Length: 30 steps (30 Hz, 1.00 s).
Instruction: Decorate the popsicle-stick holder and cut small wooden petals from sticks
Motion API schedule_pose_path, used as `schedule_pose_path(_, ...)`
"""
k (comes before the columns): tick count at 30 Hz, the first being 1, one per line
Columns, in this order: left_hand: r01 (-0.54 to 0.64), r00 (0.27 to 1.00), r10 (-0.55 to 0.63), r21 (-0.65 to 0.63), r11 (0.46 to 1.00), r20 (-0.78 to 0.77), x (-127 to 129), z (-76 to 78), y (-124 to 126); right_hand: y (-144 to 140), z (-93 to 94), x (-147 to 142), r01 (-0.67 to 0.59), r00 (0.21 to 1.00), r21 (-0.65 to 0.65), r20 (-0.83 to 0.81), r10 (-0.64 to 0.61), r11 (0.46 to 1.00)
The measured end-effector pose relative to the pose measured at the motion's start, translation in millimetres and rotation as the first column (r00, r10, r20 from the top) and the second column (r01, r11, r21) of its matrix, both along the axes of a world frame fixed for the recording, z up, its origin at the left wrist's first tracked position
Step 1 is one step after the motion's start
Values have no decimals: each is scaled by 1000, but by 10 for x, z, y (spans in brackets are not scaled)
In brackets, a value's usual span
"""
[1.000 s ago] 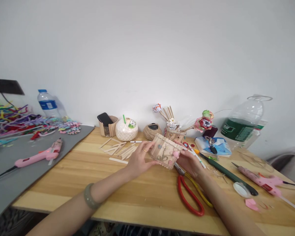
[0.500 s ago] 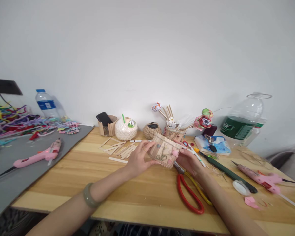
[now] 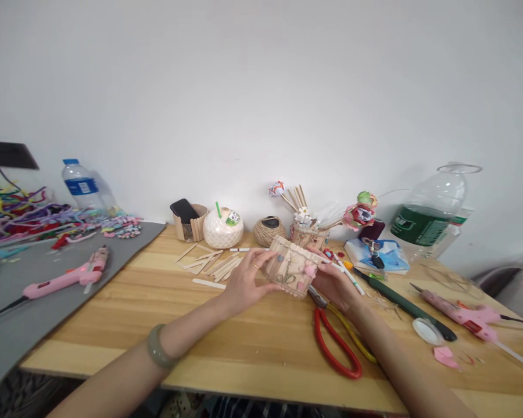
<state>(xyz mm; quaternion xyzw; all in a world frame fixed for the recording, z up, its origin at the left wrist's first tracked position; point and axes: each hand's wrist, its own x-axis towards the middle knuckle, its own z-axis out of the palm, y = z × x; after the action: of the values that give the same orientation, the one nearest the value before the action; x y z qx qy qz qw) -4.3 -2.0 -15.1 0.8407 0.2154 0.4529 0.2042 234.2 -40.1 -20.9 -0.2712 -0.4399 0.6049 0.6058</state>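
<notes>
Between my two hands, above the wooden table (image 3: 165,342), is a small craft-stick box (image 3: 290,268), tilted, its front decorated with twine and pink and blue pieces. My left hand (image 3: 246,281) grips its left side, fingers on top and thumb underneath. My right hand (image 3: 335,281) closes on its right side, some of those fingers hidden behind it. Red and yellow handled scissors (image 3: 337,342) lie just below the box, their blades partly under it and my right hand. Loose craft sticks (image 3: 222,267) lie to the left of the box.
Along the wall stand a stick holder with a phone (image 3: 189,223), a white coconut (image 3: 224,228), a twine ball (image 3: 269,231) and a decorated stick pot (image 3: 309,237). Pink glue guns lie left (image 3: 70,276) and right (image 3: 462,316). A large bottle (image 3: 427,223) leans at right.
</notes>
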Motion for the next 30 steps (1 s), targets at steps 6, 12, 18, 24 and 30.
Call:
schedule_pose_path(6,14,1000,-13,-38,999,27,2,26,-10,9,-8,16,-13,1000,12,-6,13,1000)
schedule_pose_path(12,18,997,-6,-155,988,78,30,16,4,9,-8,23,-6,1000,10,-7,7,1000)
schedule_pose_path(18,8,991,30,-289,957,127,62,-35,46,25,-19,37,13,1000,3,7,-13,1000)
schedule_pose_path(24,4,989,62,-449,893,133,73,-71,79,46,-50,51,-4,999,-13,35,4,1000)
schedule_pose_path(30,48,989,40,-569,821,141,56,-42,69,14,11,14,-11,999,-20,32,11,1000)
